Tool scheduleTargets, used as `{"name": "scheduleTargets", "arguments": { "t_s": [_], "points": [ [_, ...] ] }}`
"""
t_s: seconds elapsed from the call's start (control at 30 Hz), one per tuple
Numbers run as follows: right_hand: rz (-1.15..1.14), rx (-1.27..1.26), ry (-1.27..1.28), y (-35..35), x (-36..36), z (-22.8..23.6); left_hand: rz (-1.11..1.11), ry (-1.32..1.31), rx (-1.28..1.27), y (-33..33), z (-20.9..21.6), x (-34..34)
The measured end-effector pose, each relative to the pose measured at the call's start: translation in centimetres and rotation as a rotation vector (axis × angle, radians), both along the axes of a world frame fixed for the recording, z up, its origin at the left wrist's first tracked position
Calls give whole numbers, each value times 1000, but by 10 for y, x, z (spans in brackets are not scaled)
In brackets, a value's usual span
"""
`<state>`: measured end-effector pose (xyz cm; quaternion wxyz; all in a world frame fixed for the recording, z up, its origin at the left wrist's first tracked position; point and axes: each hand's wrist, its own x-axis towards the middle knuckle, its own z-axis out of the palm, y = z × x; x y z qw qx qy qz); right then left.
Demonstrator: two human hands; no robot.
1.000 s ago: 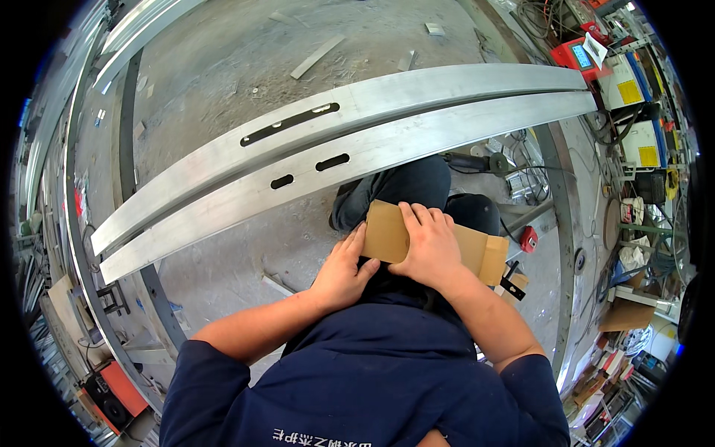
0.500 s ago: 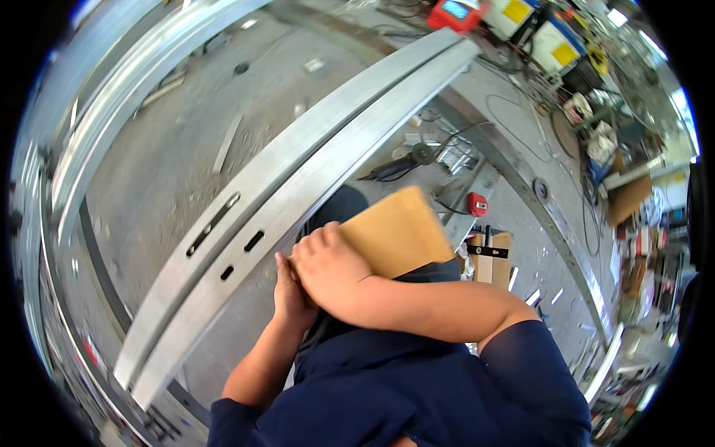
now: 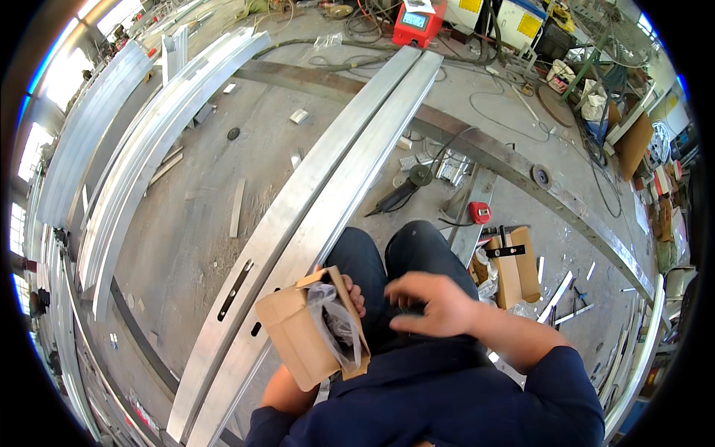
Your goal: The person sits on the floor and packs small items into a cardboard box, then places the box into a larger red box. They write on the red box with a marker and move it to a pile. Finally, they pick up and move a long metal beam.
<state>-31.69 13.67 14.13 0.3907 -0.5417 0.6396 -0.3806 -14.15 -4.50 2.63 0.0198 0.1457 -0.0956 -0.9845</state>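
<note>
A small cardboard box stands open above my lap, and clear plastic bagging with dark contents shows inside it. My left hand grips the box from behind, its fingers showing at the far edge. To the right of it, my right hand hovers over my thigh, fingers apart and holding nothing. Two long metal profiles lie side by side, running away from me just left of my knees. Slots are cut in them, and the box partly covers the nearer one.
Beyond my knees lies an angle grinder. A red tape measure rests on a metal bar, beside another open cardboard box. A steel beam crosses to the right. More metal profiles are stacked at left; a red machine stands far off.
The box has come left and turned, so its open top and plastic bagging now show. My right hand has let go of it and moved right. My view has shifted too.
</note>
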Motion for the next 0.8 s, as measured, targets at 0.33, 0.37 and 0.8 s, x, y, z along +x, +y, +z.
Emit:
{"name": "scheduleTargets", "arguments": {
  "t_s": [0.33,0.37,0.8],
  "points": [
    [250,-272,-319,-36,-20,1,-105,61,-312,15,39,-5],
    [264,-250,-331,-30,-18,-6,-116,10,-295,17,19,0],
    [-196,-407,-16,22,2,-40,-67,130,-1827,45,55,22]
  ]
}}
